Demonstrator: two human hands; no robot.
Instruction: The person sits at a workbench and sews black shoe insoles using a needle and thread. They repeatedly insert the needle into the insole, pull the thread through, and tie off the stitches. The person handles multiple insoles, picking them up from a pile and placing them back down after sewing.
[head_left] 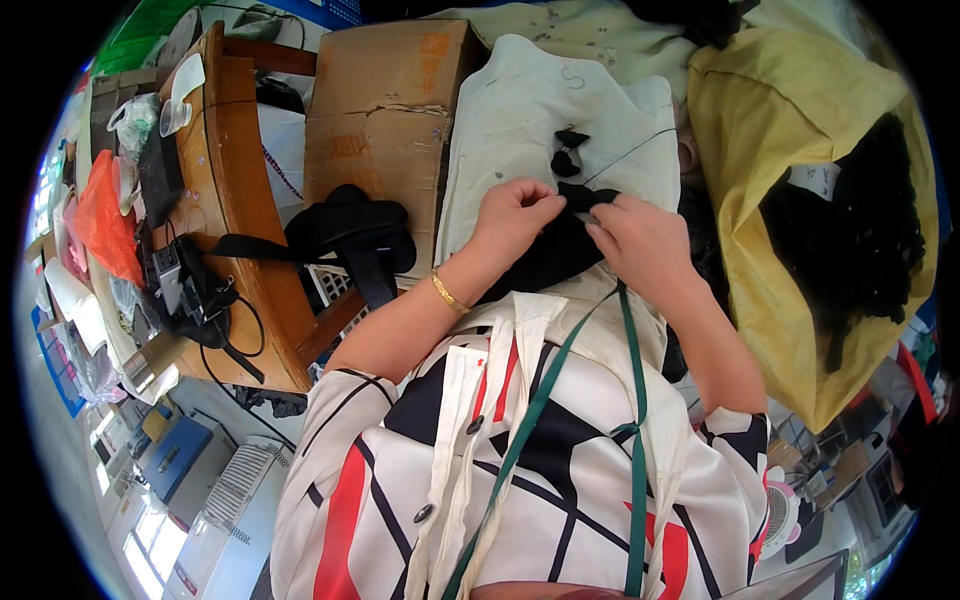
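My left hand (513, 215) and my right hand (640, 240) both pinch a piece of black fabric (548, 255) that lies on a cream cloth-covered board (520, 110) in front of me. A thin dark thread (630, 155) runs from the fabric up to the right. Small black fabric pieces (570, 150) sit on the board just above my hands. A gold bangle is on my left wrist.
A yellow sack (760, 200) full of black pieces (860, 230) stands at the right. A cardboard box (380, 110) and a black strap bag (350, 235) lie left of the board. The wooden table (235, 180) at left bears clutter and cables.
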